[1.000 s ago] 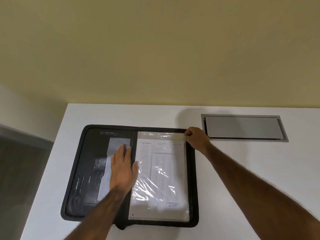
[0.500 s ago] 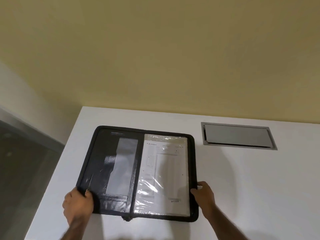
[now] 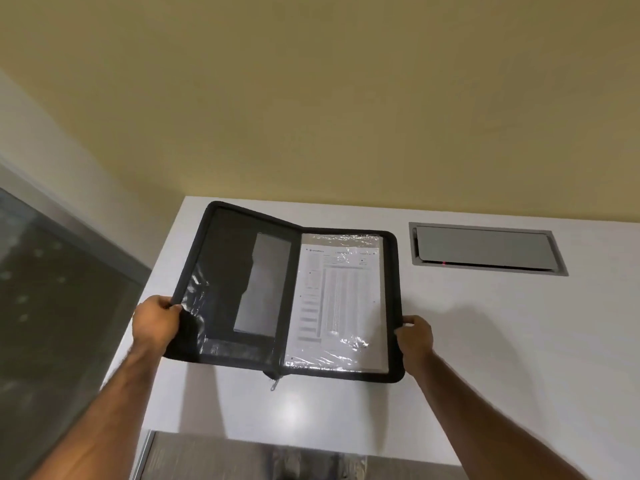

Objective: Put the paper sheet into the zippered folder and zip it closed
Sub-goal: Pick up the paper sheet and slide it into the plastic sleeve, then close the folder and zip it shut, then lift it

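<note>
Head view: the folder (image 3: 227,261) is open like a book over the left part of the white table (image 3: 502,341), its far-left corner close to the far-left corner of the table. The left half is tilted upward from the spine. The right half lies flatter, and the shadow below its near edge suggests it is raised, though contact with the table cannot be confirmed. The paper sheet (image 3: 341,299) sits in the right half of the folder, face up, under a wrinkled clear plastic cover (image 3: 346,355) that reflects light. A grey card (image 3: 268,282) stands in the pocket of the left half. The zipper pull (image 3: 274,384) hangs free at the near end of the spine, and the zipper is undone all round. The left hand (image 3: 156,322) grips the outer left edge of the folder near its near corner, thumb on the inner face, the other fingers curled behind the cover and out of sight. The right hand (image 3: 415,336) pinches the outer right edge, thumb on top, the other fingers under the cover and hidden. A grey metal hatch (image 3: 481,247) is set flush in the table near the far edge, to the right of the folder and apart from it. A yellow wall (image 3: 311,98) rises behind the far edge of the table.
</note>
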`<state>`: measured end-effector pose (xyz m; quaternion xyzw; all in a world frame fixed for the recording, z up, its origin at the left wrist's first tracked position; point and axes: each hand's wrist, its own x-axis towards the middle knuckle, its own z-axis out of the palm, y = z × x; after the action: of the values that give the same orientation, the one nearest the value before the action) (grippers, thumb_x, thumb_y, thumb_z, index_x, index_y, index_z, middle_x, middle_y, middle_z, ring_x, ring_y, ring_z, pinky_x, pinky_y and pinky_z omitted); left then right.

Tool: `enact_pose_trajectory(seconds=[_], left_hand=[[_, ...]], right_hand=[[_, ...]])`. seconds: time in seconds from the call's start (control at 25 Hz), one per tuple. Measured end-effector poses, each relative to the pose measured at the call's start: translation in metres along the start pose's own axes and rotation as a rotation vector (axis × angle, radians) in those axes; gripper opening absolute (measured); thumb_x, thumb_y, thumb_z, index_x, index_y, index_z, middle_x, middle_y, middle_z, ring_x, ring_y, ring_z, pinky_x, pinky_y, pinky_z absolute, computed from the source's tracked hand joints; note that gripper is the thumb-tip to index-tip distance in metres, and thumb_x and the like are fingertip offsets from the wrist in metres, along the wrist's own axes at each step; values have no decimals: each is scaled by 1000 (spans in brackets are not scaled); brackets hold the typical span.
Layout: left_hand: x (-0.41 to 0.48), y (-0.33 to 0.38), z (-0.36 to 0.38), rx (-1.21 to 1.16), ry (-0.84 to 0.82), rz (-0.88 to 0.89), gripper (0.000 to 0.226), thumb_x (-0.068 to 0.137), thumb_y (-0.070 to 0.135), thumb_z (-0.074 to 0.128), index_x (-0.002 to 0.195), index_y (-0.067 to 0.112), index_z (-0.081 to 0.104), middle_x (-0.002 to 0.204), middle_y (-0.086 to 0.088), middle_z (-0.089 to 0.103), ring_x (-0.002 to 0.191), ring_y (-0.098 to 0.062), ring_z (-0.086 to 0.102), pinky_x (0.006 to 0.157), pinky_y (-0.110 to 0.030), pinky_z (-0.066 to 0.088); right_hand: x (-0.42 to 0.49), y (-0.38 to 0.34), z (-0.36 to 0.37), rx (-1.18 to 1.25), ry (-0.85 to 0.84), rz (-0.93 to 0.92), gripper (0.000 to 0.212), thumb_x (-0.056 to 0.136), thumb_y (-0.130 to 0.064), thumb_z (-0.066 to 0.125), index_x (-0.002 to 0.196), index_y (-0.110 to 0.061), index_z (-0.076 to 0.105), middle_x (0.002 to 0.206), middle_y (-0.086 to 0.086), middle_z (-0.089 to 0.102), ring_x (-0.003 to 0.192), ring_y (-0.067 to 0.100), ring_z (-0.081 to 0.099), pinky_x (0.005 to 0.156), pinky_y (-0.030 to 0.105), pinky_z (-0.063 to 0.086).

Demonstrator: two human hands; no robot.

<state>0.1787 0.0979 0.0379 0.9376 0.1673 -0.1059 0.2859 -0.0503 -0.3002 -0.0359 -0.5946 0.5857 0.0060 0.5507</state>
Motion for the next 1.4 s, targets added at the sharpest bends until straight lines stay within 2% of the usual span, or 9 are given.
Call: enact_pose_trajectory(seconds=[0.28,0.52,0.68,0.76,0.84,0.96,1.16,1.28,1.4], left_hand=[[-19,35,-13,-111,-53,132,15,96,22,62,107,12,61,105,-10,70,95,-31,65,76,-39,51],[-63,51,-25,-226,-201,242,33,102,30,56,132,16,58,125,-7,68,113,-32,65,97,-51,55],[-100,62,-27,-417,-378,278,36,103,40,50,135,27,59,124,19,65,115,-6,62,101,-33,51],[-121,66,-25,-496,-454,291,46,100,58,41,139,37,55,124,33,60,114,9,56,99,-22,44],[-138,65,-16,-619,-557,306,64,92,76,25,134,43,59,130,21,65,120,2,61,100,-24,44],[-155,67,2,-664,-636,337,79,85,83,13,131,40,62,128,10,69,119,-10,65,99,-30,49],[-146,63,47,-523,-742,179,69,101,63,20,130,18,65,125,-3,70,116,-21,65,101,-40,50],[-132,43,76,-136,-586,275,30,105,21,47,127,12,65,128,-6,68,121,-25,61,102,-32,45],[-130,24,97,219,-602,488,36,96,2,49,125,14,67,126,-7,68,114,-25,63,92,-25,44]], right_hand=[[11,-30,2,-101,-35,-21,26,86,7,55,108,4,67,98,19,66,90,36,63,82,42,57],[-1,-32,7,-203,-58,-7,31,90,-2,57,120,4,62,111,21,65,103,39,64,92,47,57],[-32,-45,12,-410,82,-124,24,89,-11,54,111,-8,62,111,12,59,108,35,58,91,43,54],[-53,-59,21,-318,-59,-234,12,89,-10,54,80,-19,57,84,2,54,92,26,55,81,36,47],[-72,-69,32,-155,-267,-319,28,92,-13,58,66,-19,49,71,2,48,75,21,48,70,37,42],[-105,-88,41,22,-498,-343,16,97,-31,59,88,-20,66,91,-2,65,81,14,60,70,30,48],[-119,-104,37,226,-659,-194,49,100,-47,51,136,-14,57,130,8,64,118,28,63,95,43,56],[-109,-99,21,339,-660,-85,44,99,-57,43,119,-23,63,113,1,72,106,24,68,80,38,61],[-95,-90,3,394,-573,-3,46,96,-63,41,111,-27,66,103,-5,76,100,23,71,78,38,62]])
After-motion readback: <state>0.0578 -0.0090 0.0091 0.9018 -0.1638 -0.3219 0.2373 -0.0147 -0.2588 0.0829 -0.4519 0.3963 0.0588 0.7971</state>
